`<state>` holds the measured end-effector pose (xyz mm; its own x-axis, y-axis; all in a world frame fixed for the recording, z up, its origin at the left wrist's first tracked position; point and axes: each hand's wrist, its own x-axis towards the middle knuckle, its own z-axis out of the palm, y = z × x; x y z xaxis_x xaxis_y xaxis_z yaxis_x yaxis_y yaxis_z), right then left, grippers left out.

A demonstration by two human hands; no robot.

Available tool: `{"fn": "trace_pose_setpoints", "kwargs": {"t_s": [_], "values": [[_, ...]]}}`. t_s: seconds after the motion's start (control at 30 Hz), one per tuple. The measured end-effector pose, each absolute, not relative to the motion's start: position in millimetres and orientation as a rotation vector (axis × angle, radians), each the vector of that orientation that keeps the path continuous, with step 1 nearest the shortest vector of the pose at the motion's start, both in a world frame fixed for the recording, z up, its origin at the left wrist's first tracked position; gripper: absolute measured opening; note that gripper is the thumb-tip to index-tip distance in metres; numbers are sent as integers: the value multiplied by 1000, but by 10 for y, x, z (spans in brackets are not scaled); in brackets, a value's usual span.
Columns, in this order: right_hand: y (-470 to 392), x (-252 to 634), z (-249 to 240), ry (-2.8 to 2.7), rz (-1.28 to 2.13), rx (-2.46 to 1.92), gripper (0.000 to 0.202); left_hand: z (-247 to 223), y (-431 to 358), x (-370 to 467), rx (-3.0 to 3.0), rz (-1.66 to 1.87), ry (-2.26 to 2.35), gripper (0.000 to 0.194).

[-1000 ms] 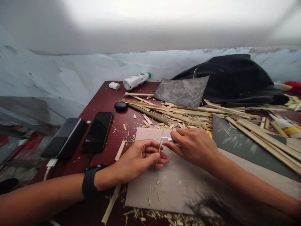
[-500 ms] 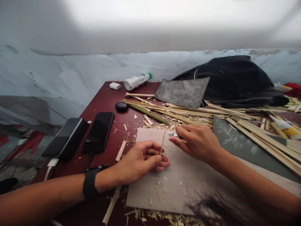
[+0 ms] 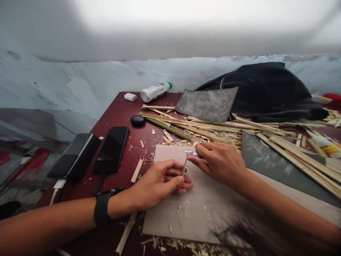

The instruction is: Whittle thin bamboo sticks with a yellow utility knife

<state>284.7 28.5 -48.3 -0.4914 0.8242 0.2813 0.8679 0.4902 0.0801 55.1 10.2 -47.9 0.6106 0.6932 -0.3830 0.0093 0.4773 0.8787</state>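
Observation:
My left hand (image 3: 169,181) pinches a thin bamboo stick (image 3: 184,167) between thumb and fingers, its upper end pointing up and slightly away. In my right hand (image 3: 221,161) is a small knife (image 3: 192,153), its handle mostly hidden by the fingers. The short blade lies against the top end of the stick, with my right thumb close by. Both hands are above a pale board (image 3: 191,220) dotted with small shavings.
Bamboo strips (image 3: 213,127) and shavings lie behind the board, beside grey sheets (image 3: 206,105). At the left are a phone (image 3: 112,149), a black power bank (image 3: 73,156) and a dark round object (image 3: 137,121). A white bottle (image 3: 156,92) and black cloth (image 3: 263,92) rest near the wall.
My right hand has moved a little left, bringing the knife blade from beside the bamboo stick onto its tip. My left hand stays almost still.

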Motion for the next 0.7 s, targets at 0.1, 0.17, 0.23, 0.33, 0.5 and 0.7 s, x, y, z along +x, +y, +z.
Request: {"fn": "trace_pose_setpoints", "kwargs": {"t_s": [0.1, 0.17, 0.23, 0.33, 0.5, 0.7], "values": [[294, 2850, -489, -2503, -338, -1480, 51, -485, 110, 551, 971, 488, 818, 31], [301, 2851, -488, -2501, -343, -1481, 51, -491, 118, 551, 961, 491, 811, 30], [304, 2848, -482, -2496, -352, -1493, 51, -499, 128, 552, 953, 495, 807, 31], [299, 2826, -475, -2482, -364, -1533, 53, -508, 146, 551, 960, 492, 805, 32], [336, 2847, -465, -2478, -326, -1577, 53, -507, 122, 548, 967, 484, 814, 31], [500, 3069, -385, -2200, -368, -1865, 56, -479, 48, 564, 996, 458, 845, 28]]}}
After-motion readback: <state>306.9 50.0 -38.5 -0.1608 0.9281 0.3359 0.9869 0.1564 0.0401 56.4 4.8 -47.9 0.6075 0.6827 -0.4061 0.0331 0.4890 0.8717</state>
